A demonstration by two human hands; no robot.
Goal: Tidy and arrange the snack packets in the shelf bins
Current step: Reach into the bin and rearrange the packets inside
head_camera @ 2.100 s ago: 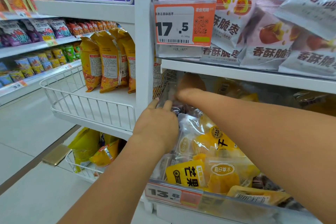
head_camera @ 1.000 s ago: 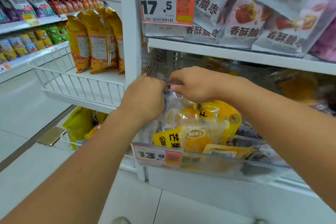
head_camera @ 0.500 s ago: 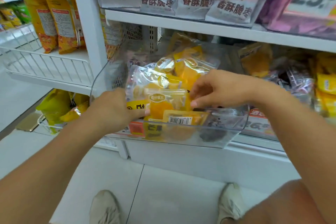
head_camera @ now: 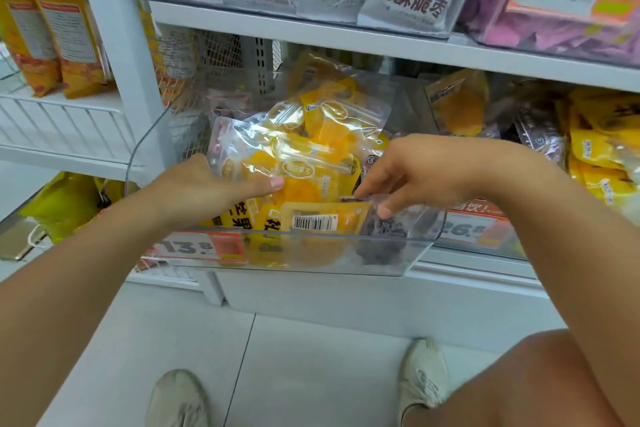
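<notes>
Pulled nearer, clear bin still jumbled: left hand holds yellow packets, right hand pinches a dark packet; sorting remains.

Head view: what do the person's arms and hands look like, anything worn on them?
Both arms are bare up to the frame edge: no sleeves in view. The left hand and right hand show no gloves, rings, watch or bands. The left thumbnail is short and unpainted.

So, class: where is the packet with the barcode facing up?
In the head view, the barcode packet lies at the clear bin's front wall, centre frame, below and between the left hand and right hand.
</notes>
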